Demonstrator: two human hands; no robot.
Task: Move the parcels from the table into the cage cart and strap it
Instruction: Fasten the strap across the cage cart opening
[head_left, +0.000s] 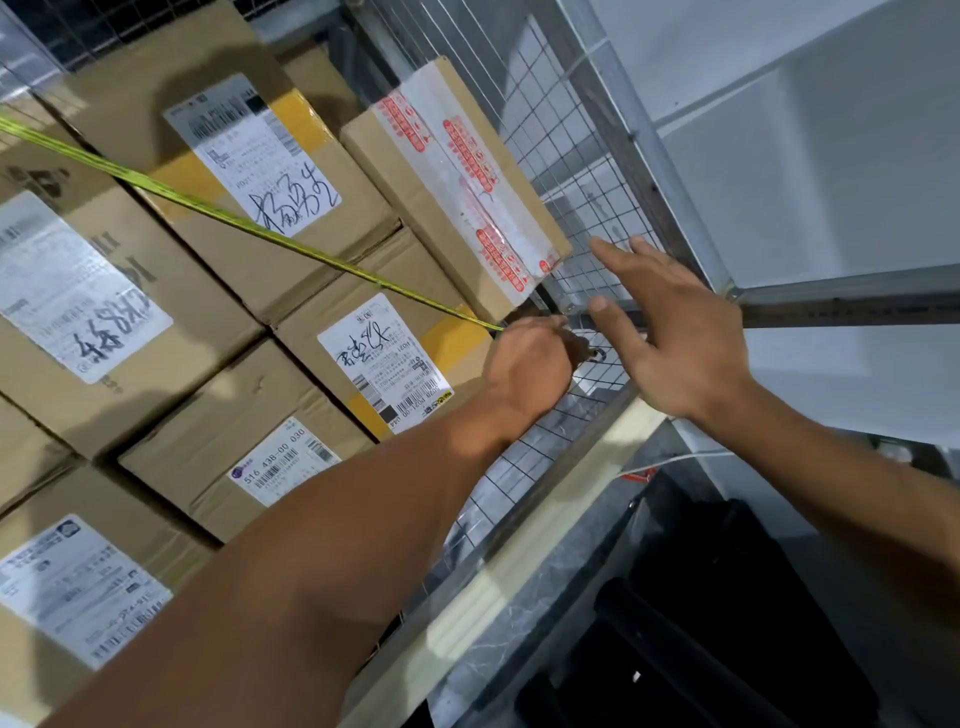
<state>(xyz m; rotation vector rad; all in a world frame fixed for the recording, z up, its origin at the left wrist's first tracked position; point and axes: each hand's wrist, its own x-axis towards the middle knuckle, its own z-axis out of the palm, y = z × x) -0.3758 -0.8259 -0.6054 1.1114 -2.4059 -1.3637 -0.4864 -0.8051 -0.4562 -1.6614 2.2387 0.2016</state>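
Observation:
Several brown cardboard parcels (218, 291) with white shipping labels are stacked inside the wire-mesh cage cart (576, 171). A taut yellow-green strap (218, 210) runs diagonally across the parcels from the upper left down to my left hand (530, 364). That hand grips the strap's end, with a dark metal hook (589, 351) at the cart's mesh side wall. Whether the hook is caught on the mesh I cannot tell. My right hand (675, 332) hovers beside the cart's metal frame with fingers spread and holds nothing.
The cart's grey metal corner post (639, 150) and a horizontal bar (852, 306) stand at the right. A pale wooden edge (550, 540) runs below the mesh. Dark objects (727, 597) lie on the floor at the lower right, beside a white wall (831, 156).

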